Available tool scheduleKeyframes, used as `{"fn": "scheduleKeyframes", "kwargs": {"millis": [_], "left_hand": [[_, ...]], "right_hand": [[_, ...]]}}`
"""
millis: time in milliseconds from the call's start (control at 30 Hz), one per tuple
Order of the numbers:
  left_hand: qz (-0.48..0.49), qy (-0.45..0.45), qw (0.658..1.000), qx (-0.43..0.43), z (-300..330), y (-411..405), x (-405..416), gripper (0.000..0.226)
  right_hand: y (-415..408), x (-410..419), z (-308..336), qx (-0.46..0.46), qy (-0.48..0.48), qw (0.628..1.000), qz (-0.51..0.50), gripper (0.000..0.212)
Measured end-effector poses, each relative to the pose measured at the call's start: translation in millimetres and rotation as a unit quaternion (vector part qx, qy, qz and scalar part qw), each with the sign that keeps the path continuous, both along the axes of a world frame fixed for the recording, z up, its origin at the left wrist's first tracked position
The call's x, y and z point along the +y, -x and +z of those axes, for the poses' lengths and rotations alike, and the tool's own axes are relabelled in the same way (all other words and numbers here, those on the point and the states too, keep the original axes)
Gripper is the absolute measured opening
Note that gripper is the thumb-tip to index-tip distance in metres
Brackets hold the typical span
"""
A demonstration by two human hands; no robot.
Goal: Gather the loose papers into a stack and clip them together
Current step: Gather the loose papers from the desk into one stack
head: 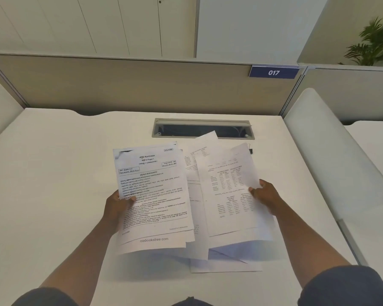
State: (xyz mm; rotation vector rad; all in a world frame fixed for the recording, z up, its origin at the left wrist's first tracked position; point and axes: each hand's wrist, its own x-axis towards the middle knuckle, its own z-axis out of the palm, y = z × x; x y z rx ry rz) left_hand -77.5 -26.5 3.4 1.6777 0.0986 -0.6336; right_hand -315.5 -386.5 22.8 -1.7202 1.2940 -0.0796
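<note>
My left hand [117, 206] grips the left edge of a small bundle of printed sheets [153, 195], lifted off the white desk [53, 173], thumb on the top page. My right hand [266, 196] pinches the right edge of another printed sheet [228, 191] with columns of text, also raised. More loose papers [199, 155] lie under and between the two, some flat on the desk. A small black binder clip [251, 150] sits on the desk just beyond the right sheet's far corner.
A grey cable tray slot [201, 129] is set into the desk behind the papers. A beige partition [142, 85] with a blue "017" sign [274, 72] closes the back. White curved dividers [332, 151] flank the desk on both sides.
</note>
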Motion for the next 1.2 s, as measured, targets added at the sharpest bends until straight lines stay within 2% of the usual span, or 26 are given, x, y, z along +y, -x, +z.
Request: {"fn": "scheduleKeyframes", "kwargs": {"millis": [67, 233, 433, 500, 600, 767, 867, 1133, 1200], "left_hand": [[-0.01, 0.004, 1.0, -0.001, 0.1, -1.6, 1.1, 0.026], [-0.017, -0.001, 1.0, 0.003, -3.4, -5.8, 2.3, 0.026], [-0.05, 0.021, 0.998, 0.01, -1.9, 3.4, -12.1, 0.025], [-0.063, 0.031, 0.997, 0.015, -0.7, 6.5, -17.6, 0.025], [-0.074, 0.043, 0.996, 0.021, -0.9, 9.4, -24.8, 0.027], [-0.089, 0.044, 0.995, 0.028, -2.0, 13.2, -35.2, 0.026], [-0.097, 0.039, 0.994, 0.029, -2.3, 14.2, -39.7, 0.026], [-0.112, 0.047, 0.992, 0.028, -3.7, 18.1, -49.8, 0.025], [-0.116, 0.052, 0.991, 0.029, -4.0, 17.8, -51.4, 0.025]], "right_hand": [[0.3, 7.9, 2.6, 0.006, 0.016, 1.0, -0.001, 0.058], [4.6, 4.4, -1.3, 0.004, 0.025, 1.0, 0.009, 0.051], [3.5, 19.2, 1.6, -0.028, -0.002, 1.0, 0.01, 0.031], [1.1, 24.0, 0.0, -0.008, 0.028, 0.999, 0.013, 0.031], [-0.5, 34.2, 0.9, 0.04, 0.121, 0.991, 0.048, 0.023], [-1.2, 44.2, -0.8, 0.03, 0.187, 0.981, 0.03, 0.038], [-0.9, 47.7, 2.5, 0.047, 0.242, 0.968, 0.046, 0.038], [-4.8, 48.9, 13.6, -0.012, 0.228, 0.973, 0.047, 0.041], [-6.4, 49.4, 16.4, 0.013, 0.287, 0.956, 0.053, 0.04]]}}
